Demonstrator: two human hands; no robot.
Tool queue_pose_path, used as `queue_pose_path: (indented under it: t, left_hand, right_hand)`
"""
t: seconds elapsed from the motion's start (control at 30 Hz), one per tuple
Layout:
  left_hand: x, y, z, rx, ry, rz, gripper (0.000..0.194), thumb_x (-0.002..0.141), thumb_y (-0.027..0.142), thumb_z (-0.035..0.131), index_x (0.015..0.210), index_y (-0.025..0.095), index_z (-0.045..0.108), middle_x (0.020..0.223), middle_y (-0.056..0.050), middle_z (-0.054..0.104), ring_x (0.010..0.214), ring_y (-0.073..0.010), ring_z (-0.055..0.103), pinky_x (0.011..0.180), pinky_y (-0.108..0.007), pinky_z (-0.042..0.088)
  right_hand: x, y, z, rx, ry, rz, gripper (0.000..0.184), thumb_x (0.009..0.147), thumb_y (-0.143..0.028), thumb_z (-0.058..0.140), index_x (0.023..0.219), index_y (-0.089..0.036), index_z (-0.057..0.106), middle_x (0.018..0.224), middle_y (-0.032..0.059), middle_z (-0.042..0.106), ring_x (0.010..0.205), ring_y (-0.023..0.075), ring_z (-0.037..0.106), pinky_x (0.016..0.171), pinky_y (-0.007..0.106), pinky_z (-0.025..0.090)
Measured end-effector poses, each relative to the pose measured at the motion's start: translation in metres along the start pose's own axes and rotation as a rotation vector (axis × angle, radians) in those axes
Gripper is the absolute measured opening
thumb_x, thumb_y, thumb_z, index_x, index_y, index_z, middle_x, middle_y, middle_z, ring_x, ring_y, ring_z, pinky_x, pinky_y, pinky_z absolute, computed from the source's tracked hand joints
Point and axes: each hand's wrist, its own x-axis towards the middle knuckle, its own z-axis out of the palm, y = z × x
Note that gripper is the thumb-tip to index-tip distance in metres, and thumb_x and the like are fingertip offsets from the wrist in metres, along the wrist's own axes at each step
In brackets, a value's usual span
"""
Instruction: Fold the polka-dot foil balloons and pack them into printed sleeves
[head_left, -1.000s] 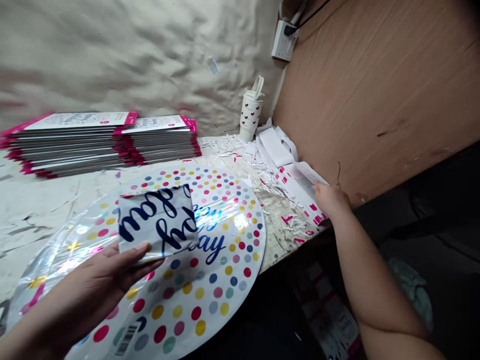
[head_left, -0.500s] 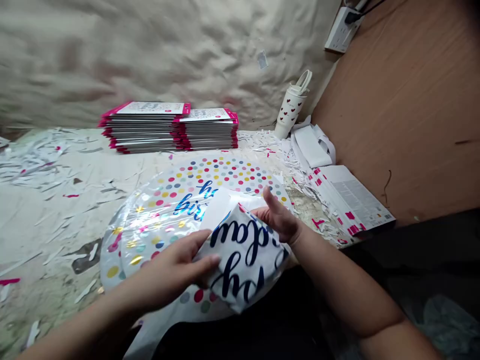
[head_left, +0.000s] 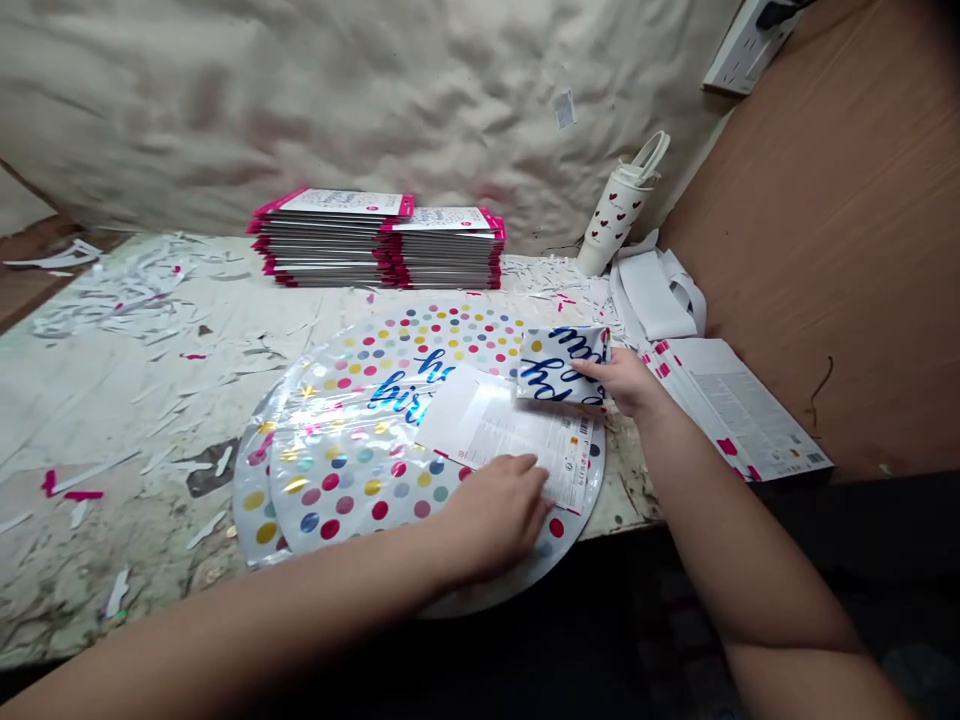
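Observation:
A round foil balloon [head_left: 375,440] with coloured dots and blue lettering lies flat on the table, on top of another like it. A white printed card [head_left: 510,425] rests on its right part. My left hand [head_left: 499,515] lies on the near edge of that card, fingers curled and pressing down. My right hand [head_left: 626,380] grips a folded foil balloon [head_left: 562,362] with dark blue script, held just above the flat balloon's right rim.
Two stacks of pink-edged packaging cards [head_left: 379,240] stand at the back by the wall. A heart-patterned cup [head_left: 616,215] stands at the back right beside white strips. More printed cards [head_left: 739,405] lie at the right. Paper scraps [head_left: 135,300] litter the table.
The folded balloon has passed from both hands into my right hand alone and moved right. A white card now lies on the flat balloon, and my left hand rests on it.

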Motion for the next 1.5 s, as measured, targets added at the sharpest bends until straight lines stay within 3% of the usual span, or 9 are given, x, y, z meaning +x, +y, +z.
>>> queue_pose_path:
  t: [0.13, 0.23, 0.33, 0.43, 0.57, 0.77, 0.97, 1.2, 1.5]
  left_hand:
    - [0.002, -0.02, 0.017, 0.013, -0.11, 0.086, 0.074, 0.078, 0.051, 0.05, 0.139, 0.014, 0.029, 0.147, -0.018, 0.017, 0.135, -0.038, 0.008, 0.103, -0.062, 0.006]
    - [-0.023, -0.057, -0.024, -0.246, -0.353, 0.245, 0.042, 0.077, 0.041, 0.057, 0.119, 0.033, 0.055, 0.14, -0.004, 0.039, 0.134, -0.0287, 0.021, 0.106, -0.054, 0.0]
    - [-0.043, -0.082, -0.068, -0.51, -0.562, 0.102, 0.015, 0.075, 0.04, 0.06, 0.079, 0.031, 0.071, 0.107, -0.002, 0.067, 0.119, -0.0264, 0.046, 0.107, -0.043, 0.018]
    - [-0.037, -0.084, -0.075, -0.408, -0.312, -0.121, 0.028, 0.079, 0.046, 0.052, 0.083, 0.023, 0.068, 0.088, -0.007, 0.069, 0.09, -0.0248, 0.06, 0.088, -0.037, 0.041]
    - [-0.014, -0.076, -0.041, 0.182, 0.216, -0.264, 0.044, 0.078, 0.054, 0.048, 0.086, 0.012, 0.06, 0.091, -0.017, 0.06, 0.089, -0.0318, 0.053, 0.082, -0.044, 0.038]
    - [-0.012, -0.08, -0.026, 0.198, 0.177, -0.227, 0.05, 0.071, 0.064, 0.049, 0.081, 0.015, 0.056, 0.086, -0.013, 0.057, 0.086, -0.0295, 0.051, 0.078, -0.04, 0.037]
    - [-0.009, -0.079, -0.058, -0.477, -0.119, -0.343, 0.041, 0.08, 0.058, 0.04, 0.08, 0.02, 0.053, 0.064, 0.001, 0.053, 0.057, -0.0148, 0.048, 0.051, -0.025, 0.034]
    - [-0.015, -0.047, -0.043, 0.293, 0.234, -0.031, 0.029, 0.087, 0.025, 0.033, 0.072, 0.016, 0.056, 0.069, -0.007, 0.057, 0.068, -0.0204, 0.051, 0.066, -0.035, 0.037]
    - [-0.026, -0.044, -0.04, 0.33, 0.288, -0.026, 0.023, 0.086, 0.019, 0.034, 0.078, 0.014, 0.054, 0.076, -0.008, 0.058, 0.072, -0.0206, 0.052, 0.068, -0.035, 0.04]
  right_hand:
    - [-0.005, -0.004, 0.009, 0.078, -0.063, -0.014, 0.028, 0.061, -0.022, 0.075, 0.086, -0.016, 0.064, 0.086, 0.0044, 0.071, 0.078, 0.0171, 0.066, 0.075, 0.031, 0.054]
    - [-0.009, -0.006, 0.006, 0.14, -0.145, 0.031, 0.032, 0.06, -0.021, 0.076, 0.088, -0.015, 0.064, 0.083, 0.0045, 0.071, 0.076, 0.0183, 0.067, 0.073, 0.032, 0.055]
    - [-0.004, -0.005, 0.01, 0.172, -0.244, 0.098, 0.033, 0.061, -0.023, 0.076, 0.091, -0.016, 0.063, 0.083, 0.0052, 0.071, 0.075, 0.0182, 0.067, 0.071, 0.032, 0.056]
    - [0.007, -0.006, 0.034, 0.161, -0.262, 0.052, 0.033, 0.06, -0.026, 0.077, 0.088, -0.016, 0.063, 0.085, 0.0049, 0.07, 0.075, 0.0172, 0.066, 0.072, 0.031, 0.055]
    - [0.019, -0.007, 0.069, 0.051, -0.273, -0.056, 0.034, 0.058, -0.032, 0.077, 0.083, -0.015, 0.064, 0.081, 0.0044, 0.069, 0.075, 0.0173, 0.065, 0.073, 0.03, 0.054]
    - [0.02, -0.01, 0.079, -0.199, -0.396, -0.08, 0.032, 0.061, -0.038, 0.074, 0.081, -0.014, 0.065, 0.078, 0.0037, 0.069, 0.072, 0.0177, 0.064, 0.068, 0.029, 0.053]
    - [0.023, -0.036, 0.078, -0.306, -0.651, 0.01, 0.029, 0.059, -0.034, 0.075, 0.076, -0.013, 0.065, 0.069, 0.0024, 0.068, 0.062, 0.0152, 0.063, 0.057, 0.026, 0.053]
    - [0.037, -0.079, 0.106, -0.772, -0.999, 0.078, 0.029, 0.049, -0.031, 0.079, 0.067, -0.012, 0.065, 0.06, 0.001, 0.064, 0.051, 0.0129, 0.058, 0.045, 0.022, 0.046]
    - [0.004, -0.073, 0.125, -0.851, -0.881, -0.228, 0.016, 0.061, -0.024, 0.07, 0.072, -0.015, 0.062, 0.06, -0.0028, 0.058, 0.054, 0.0083, 0.05, 0.048, 0.019, 0.039]
